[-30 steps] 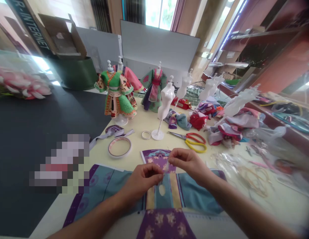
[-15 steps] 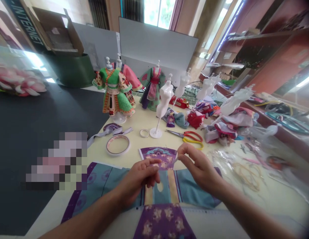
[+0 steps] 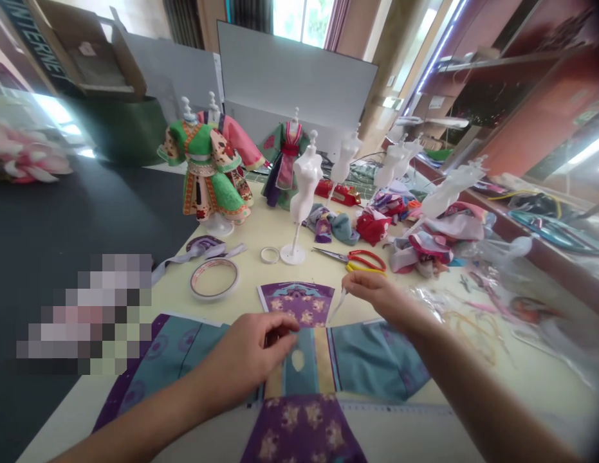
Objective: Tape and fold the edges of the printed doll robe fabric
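Observation:
A small teal and purple garment (image 3: 364, 360) lies spread flat on the table, with beige bands and an oval opening at its middle. My left hand (image 3: 258, 347) hovers over the left of that middle, thumb and index finger curved with a gap between them; nothing shows in it. Beyond the opening, a purple flowered panel (image 3: 299, 303) fans out. To the right of this panel, my right hand (image 3: 371, 290) pinches a thin white strip (image 3: 338, 307) that hangs down toward the panel's edge. A clear ruler (image 3: 390, 409) lies along the garment's near edge.
A wide tape roll (image 3: 214, 279), a smaller roll (image 3: 269, 255), a white mannequin (image 3: 306, 186) and scissors (image 3: 364, 260) stand or lie beyond the garment. Dressed mannequins (image 3: 197, 161) are behind. Fabric scraps (image 3: 419, 247) and plastic bags (image 3: 427, 302) clutter the right side.
My right hand has lifted slightly, and more of the white strip shows below its fingers. My left hand has turned, back upward. The view has shifted a little to the right.

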The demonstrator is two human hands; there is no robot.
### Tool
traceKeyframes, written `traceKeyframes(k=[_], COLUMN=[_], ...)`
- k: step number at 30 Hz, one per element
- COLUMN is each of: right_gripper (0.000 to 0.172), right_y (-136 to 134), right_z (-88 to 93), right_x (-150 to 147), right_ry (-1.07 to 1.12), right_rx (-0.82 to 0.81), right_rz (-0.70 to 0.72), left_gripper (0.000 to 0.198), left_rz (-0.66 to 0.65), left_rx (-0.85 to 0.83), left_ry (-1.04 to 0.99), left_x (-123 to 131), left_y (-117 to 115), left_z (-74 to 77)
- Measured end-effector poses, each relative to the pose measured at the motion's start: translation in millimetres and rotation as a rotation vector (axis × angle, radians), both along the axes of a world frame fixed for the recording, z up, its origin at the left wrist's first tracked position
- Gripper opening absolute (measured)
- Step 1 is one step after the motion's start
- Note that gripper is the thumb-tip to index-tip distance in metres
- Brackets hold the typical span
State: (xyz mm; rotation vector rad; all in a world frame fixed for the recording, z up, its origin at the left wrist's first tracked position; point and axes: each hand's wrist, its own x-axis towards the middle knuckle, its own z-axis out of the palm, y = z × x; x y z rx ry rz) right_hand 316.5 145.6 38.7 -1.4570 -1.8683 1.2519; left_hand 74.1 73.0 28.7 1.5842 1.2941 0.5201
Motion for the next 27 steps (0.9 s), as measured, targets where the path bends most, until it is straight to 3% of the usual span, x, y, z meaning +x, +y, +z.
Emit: traceKeyframes(k=[5,12,14,18,20,23,27], right_gripper=[0.020,0.019,0.017,0.017,0.018,0.017,0.017], right_y=[2,10,13,17,18,19,18], right_z=[-4.8,-10.2,-11.0,-13.3,-14.4,-15.4,-18.1], right_x=[1,6,8,10,9,8,8], right_ry=[0.069,0.135,0.171,0.261,0.294,0.312,0.282], right_rx=[-0.025,-0.077,-0.107,-0.187,-0.217,-0.233,-0.222], right_rz=[0.007,-0.041,-0.047,-0.043,-0.037,-0.041,-0.042], left_gripper=[0.021,0.026,0.030,0.024,0.021,0.022,0.017], left_rz=[0.074,0.109,0.094,-0.029,-0.097,-0.200,-0.255], left_rx=[0.135,0.105,0.269,0.988,1.242,1.446,1.521], left_ry=[-0.085,-0.175,-0.113,0.157,0.230,0.277,0.275], left_x=[26,62,63,57,54,52,51], left_y=[30,54,56,61,64,66,66], left_z=[0.3,-20.9,-28.3,-41.9,-45.0,-44.7,-44.8])
